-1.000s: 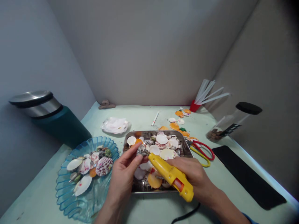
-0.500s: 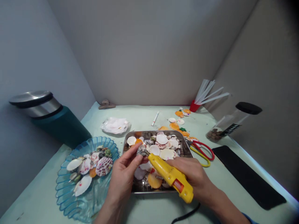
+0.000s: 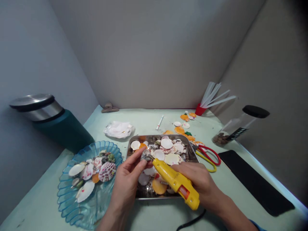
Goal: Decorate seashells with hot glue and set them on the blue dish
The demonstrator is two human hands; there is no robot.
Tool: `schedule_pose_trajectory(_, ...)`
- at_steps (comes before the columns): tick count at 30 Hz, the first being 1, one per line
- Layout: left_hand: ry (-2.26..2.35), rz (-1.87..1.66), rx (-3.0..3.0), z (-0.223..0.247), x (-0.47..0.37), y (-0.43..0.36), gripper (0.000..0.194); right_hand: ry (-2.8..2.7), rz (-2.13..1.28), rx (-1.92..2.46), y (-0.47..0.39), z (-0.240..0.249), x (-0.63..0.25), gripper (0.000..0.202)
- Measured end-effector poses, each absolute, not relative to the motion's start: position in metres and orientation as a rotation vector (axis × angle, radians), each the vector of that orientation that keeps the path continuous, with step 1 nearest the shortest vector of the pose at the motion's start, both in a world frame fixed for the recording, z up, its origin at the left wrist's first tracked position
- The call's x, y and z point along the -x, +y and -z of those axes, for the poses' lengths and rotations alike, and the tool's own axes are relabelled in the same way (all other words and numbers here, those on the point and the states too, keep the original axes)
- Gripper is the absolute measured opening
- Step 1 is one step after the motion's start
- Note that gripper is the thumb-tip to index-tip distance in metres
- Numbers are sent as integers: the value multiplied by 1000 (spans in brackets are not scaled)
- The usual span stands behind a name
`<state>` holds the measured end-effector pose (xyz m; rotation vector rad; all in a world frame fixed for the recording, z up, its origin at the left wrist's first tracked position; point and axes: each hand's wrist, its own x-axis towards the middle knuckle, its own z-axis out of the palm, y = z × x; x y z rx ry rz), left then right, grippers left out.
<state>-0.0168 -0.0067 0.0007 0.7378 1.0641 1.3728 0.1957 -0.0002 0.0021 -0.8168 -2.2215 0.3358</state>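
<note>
Between the thumb and fingers of my left hand [image 3: 130, 173] is a small grey speckled shell [image 3: 145, 155]. My right hand [image 3: 196, 179] is wrapped round a yellow hot glue gun [image 3: 173, 178], its metal nozzle touching or very close to the shell. Both hands are over a metal tray [image 3: 192, 150] heaped with white, orange and pinkish shells [image 3: 172, 158]. To the left, a blue scalloped glass plate [image 3: 64, 192] bears more shells [image 3: 86, 171], among them a purple-striped one [image 3: 107, 171]. The glue gun's trigger is hidden by my right hand.
Scissors [image 3: 209, 157] with red and yellow handles lie right of the tray. A teal bottle [image 3: 64, 128] stands left, a clear jar [image 3: 237, 128] right. Behind are a white plastic packet [image 3: 119, 129], a marker [image 3: 159, 122], orange shells [image 3: 179, 130] and a red cup [image 3: 200, 109] of glue sticks.
</note>
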Motion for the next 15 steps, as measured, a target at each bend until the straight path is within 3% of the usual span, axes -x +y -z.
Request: schedule_pose_trajectory(15,1042,-1382,-738,-1,16,-6,43,-2207,-392,811,0,-1,-196,36)
